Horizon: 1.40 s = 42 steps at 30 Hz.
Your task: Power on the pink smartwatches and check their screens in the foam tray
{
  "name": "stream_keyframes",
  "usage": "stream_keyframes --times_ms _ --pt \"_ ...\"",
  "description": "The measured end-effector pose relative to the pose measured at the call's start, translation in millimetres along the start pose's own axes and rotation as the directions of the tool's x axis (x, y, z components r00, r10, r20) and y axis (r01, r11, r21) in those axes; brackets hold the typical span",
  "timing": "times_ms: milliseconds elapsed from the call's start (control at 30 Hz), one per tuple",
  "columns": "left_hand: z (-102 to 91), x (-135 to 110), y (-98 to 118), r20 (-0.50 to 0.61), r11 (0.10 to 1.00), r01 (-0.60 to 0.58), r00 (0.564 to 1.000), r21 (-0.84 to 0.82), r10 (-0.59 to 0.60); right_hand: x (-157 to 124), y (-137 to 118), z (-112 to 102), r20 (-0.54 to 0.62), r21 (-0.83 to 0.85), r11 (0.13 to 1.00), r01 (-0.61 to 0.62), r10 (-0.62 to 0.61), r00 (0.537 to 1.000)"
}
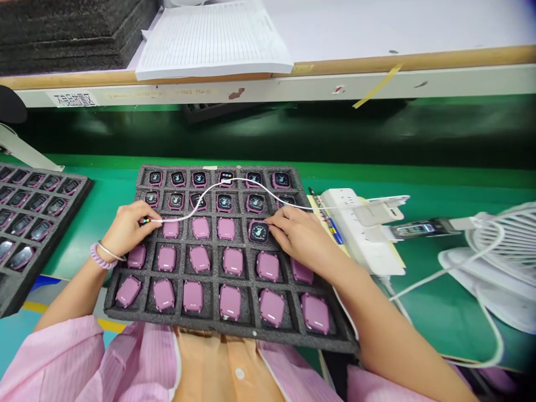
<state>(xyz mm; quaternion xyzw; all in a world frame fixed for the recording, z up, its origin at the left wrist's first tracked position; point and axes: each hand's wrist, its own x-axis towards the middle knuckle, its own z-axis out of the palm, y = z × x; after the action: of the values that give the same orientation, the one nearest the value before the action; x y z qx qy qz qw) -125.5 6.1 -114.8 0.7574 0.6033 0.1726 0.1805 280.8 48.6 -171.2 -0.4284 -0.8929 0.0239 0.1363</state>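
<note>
A dark foam tray [238,329] holds several purple smartwatches in its compartments. In the two far rows their screens face up; in the near rows most lie with purple plain sides up. At the tray's left side, my left hand [128,226] pinches a smartwatch [144,220] with coloured dots on its screen, together with the end of a white charging cable [196,205]. The cable arches over the far rows towards the right. My right hand [299,231] grips the edge of a smartwatch [258,231] with a lit dial, in the third row. Its fingertips are partly hidden.
Another tray of watches [37,215] lies at the left. To the right are a white power strip [354,229], a blue pen [336,233], a small black meter [414,228] and a white fan [508,262]. Papers [213,39] and stacked foam [71,36] occupy the shelf above.
</note>
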Motion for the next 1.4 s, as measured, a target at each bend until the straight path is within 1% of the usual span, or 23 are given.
stream_keyframes --times_ms 67,133,233,300,333,400,467,533,567,633,700,733,800,867,900,1000,1067,1133,1200,1267,1333,1400 --pt "9.0 -2.2 14.9 0.087 0.995 -0.077 0.994 0.06 0.071 -0.4 -0.3 -0.1 0.004 0.003 1.0 -0.005 0.005 1.0" --pt "14.0 -3.9 28.8 0.14 0.968 -0.122 0.986 0.22 0.092 -0.3 -0.9 -0.9 0.007 -0.002 1.0 -0.001 0.001 1.0" --pt "15.2 -4.8 44.8 0.155 0.87 -0.187 0.979 0.456 0.13 0.3 -2.7 -3.4 0.016 -0.018 1.0 0.0 0.001 1.0" --pt "14.4 -2.9 51.2 0.165 0.803 -0.226 0.973 0.551 0.16 1.1 -4.2 -5.5 0.034 -0.023 1.0 -0.012 0.012 0.999" --pt "13.9 -0.8 52.7 0.184 0.783 -0.248 0.968 0.57 0.172 1.5 -5.0 -6.4 0.042 -0.025 1.0 -0.017 0.018 0.999" --pt "12.3 5.4 51.7 0.221 0.785 -0.279 0.958 0.552 0.185 2.1 -6.6 -7.9 0.051 -0.031 0.999 -0.027 0.028 0.998" --pt "9.4 13.7 45.2 0.206 0.854 -0.248 0.964 0.458 0.169 2.3 -7.9 -8.8 0.047 -0.038 0.999 -0.033 0.035 0.998" --pt "5.5 22.4 34.3 0.18 0.953 -0.145 0.979 0.268 0.098 2.0 -9.1 -9.5 0.025 -0.047 0.998 -0.046 0.047 0.999" --pt "3.8 26.3 28.1 0.178 0.985 -0.075 0.983 0.155 0.047 1.7 -9.7 -10.1 0.0 -0.06 0.996 -0.063 0.063 0.998" --pt "1.9 32.3 16.7 0.178 0.998 0.051 0.983 -0.03 -0.045 1.5 -11.4 -12.2 -0.08 -0.104 0.988 -0.117 0.108 0.991" --pt "2.8 35.1 9.2 0.17 0.986 0.118 0.981 -0.121 -0.097 2.6 -15.0 -15.1 -0.173 -0.134 0.977 -0.165 0.141 0.975" --pt "4.1 35.4 7.4 0.18 0.984 0.12 0.979 -0.133 -0.095 3.9 -17.9 -16.5 -0.201 -0.125 0.978 -0.165 0.138 0.97" --pt "7.0 34.4 7.3 0.245 0.992 0.072 0.969 -0.108 -0.043 8.1 -26.3 -18.3 -0.206 -0.061 0.993 -0.102 0.087 0.975" --pt "9.0 32.7 10.0 0.309 0.999 -0.003 0.951 -0.04 0.016 13.5 -37.5 -17.4 -0.163 -0.01 1.0 0.006 -0.008 0.987" --pt "9.4 32.0 11.6 0.324 1.0 -0.031 0.945 -0.003 0.03 16.2 -43.6 -15.8 -0.132 -0.008 0.998 0.066 -0.067 0.989" --pt "8.8 31.1 14.1 0.355 0.997 -0.049 0.935 0.06 0.024 21.6 -59.6 -9.7 -0.047 -0.077 0.975 0.211 -0.214 0.976" --pt "8.1 31.2 13.5 0.384 0.996 -0.054 0.923 0.066 0.024 22.6 -65.3 -7.7 0.002 -0.124 0.958 0.257 -0.259 0.966" --pt "8.2 31.1 12.3 0.4 0.995 -0.067 0.916 0.069 0.034 23.6 -65.8 -9.4 0.016 -0.119 0.957 0.264 -0.264 0.964" --pt "9.0 31.1 11.8 0.404 0.994 -0.08 0.914 0.08 0.042 26.9 -62.1 -14.2 0.004 -0.023 0.971 0.238 -0.238 0.971" --pt "9.9 31.8 12.5 0.401 0.992 -0.086 0.915 0.092 0.042 33.7 -56.2 -19.2 0.015 0.099 0.98 0.174 -0.177 0.984" --pt "9.9 33.5 13.7 0.406 0.991 -0.087 0.913 0.103 0.038 43.0 -50.5 -21.4 0.094 0.165 0.981 0.098 -0.115 0.989" --pt "8.6 36.1 14.4 0.424 0.99 -0.089 0.905 0.106 0.035 51.6 -46.8 -19.7 0.199 0.159 0.987 0.025 -0.057 0.978"
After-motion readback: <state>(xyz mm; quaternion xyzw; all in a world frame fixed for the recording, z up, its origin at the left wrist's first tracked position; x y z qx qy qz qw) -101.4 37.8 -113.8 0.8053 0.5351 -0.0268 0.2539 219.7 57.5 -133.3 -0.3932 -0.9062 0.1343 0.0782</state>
